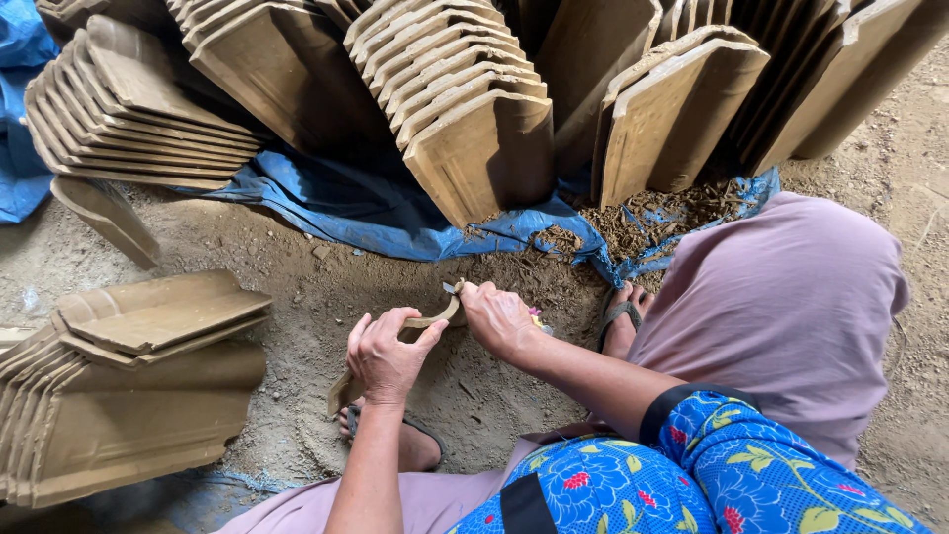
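Your left hand (384,358) bends over one clay tile (415,331), gripping its edge; your right hand (497,318), at three o'clock, grips one small blade (453,288) against it.

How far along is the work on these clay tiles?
Done, it seems: a neat stack of tiles lies at the left. In hand: the left hand steadies one tile on edge while the right hand works its top edge with a small tool. Left, probably: many tiles lean in rows on the blue sheet.
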